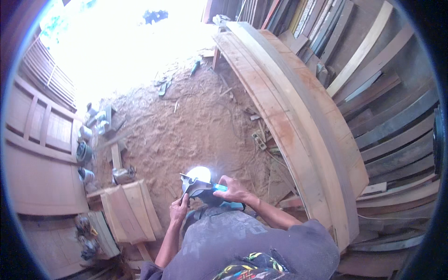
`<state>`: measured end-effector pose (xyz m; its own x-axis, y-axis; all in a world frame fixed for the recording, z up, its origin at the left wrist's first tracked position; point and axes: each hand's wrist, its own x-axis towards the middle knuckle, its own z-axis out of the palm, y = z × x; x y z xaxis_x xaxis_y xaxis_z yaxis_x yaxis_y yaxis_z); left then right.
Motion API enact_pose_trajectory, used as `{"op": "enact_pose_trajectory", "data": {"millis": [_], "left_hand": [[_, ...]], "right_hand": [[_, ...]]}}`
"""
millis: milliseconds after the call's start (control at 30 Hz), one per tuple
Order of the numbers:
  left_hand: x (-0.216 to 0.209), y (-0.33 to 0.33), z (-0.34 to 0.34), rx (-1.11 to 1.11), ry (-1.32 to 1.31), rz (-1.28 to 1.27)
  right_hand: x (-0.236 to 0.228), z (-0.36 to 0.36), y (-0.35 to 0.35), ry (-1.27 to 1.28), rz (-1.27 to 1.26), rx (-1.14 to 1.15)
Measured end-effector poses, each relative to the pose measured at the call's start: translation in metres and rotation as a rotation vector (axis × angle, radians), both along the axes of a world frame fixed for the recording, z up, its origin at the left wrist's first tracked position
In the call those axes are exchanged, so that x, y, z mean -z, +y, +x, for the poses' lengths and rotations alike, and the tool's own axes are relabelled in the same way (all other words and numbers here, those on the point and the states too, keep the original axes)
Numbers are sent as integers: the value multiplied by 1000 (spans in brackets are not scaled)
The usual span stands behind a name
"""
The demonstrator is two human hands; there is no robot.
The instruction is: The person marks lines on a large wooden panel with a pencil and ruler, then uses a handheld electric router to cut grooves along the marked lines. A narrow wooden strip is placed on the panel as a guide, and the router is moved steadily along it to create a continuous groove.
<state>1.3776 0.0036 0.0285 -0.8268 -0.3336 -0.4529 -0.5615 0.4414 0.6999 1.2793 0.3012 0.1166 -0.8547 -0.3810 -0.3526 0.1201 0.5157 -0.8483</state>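
Note:
In front of my body, my left hand (pixel 178 210) is closed around the lower end of a dark, flat metal-looking piece (pixel 191 185) with a notched upper edge. My right hand (pixel 235 190) grips a small bright-blue handle-like item (pixel 219 187), close to the right side of that piece. Whether the two are joined I cannot make out. Just behind them shows a rounded, glaring white surface (pixel 199 173); its kind is unclear.
A long bench stacked with planks (pixel 284 119) curves along my right. Timber boards (pixel 392 126) lean beyond it. At left are wooden door panels (pixel 44 182), pots (pixel 84 151) and short boards (pixel 128 212). Scraps and a green tool (pixel 195 68) lie on the sawdust-covered ground (pixel 186 121).

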Motion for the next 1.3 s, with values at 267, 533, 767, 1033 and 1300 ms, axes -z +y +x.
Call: {"op": "enact_pose_trajectory", "data": {"millis": [267,533,767,1033,1300], "left_hand": [[-112,33,-191,105,259,-153],[-163,37,-422,423,390,-208],[-223,80,-578,754,444,-150],[-240,167,-706,1057,528,-13],[-234,268,-819,1232,558,-59]], "right_hand": [[-46,-116,23,165,-70,210],[-93,-250,13,299,-201,596],[-122,-329,15,414,-156,909],[-136,-398,45,464,-189,1246],[-118,-485,107,564,-136,1413]]}}
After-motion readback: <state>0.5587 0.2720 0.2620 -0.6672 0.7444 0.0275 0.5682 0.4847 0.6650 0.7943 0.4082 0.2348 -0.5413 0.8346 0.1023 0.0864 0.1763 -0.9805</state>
